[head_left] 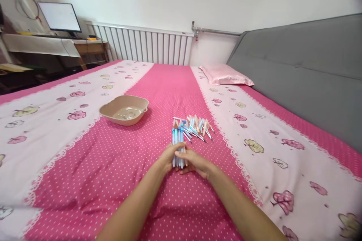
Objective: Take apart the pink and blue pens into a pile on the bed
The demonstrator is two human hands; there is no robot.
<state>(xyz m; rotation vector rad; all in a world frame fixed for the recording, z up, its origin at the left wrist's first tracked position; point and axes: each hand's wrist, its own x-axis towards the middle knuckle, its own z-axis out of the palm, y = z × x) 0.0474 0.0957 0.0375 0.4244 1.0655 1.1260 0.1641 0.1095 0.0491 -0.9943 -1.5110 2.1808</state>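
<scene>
Both my hands are closed round one bundle of pens (178,137), mostly pale blue, standing roughly side by side with their ends toward me. My left hand (169,156) wraps the bundle from the left, its thumb laid across the front. From the right, my right hand (196,162) grips the same pens, its thumb also over the front and its fingers partly hidden underneath. Just beyond the hands lies a loose pile of pens and thin refills (198,126), in blue, peach and white, pointing in several directions on the bed.
A beige plastic basin (124,110) sits on the pink dotted bedspread (113,158) to the left. Farther back are a pink pillow (224,74), a grey headboard (305,64) and a white radiator (144,43). A desk with a monitor (60,17) stands at the far left.
</scene>
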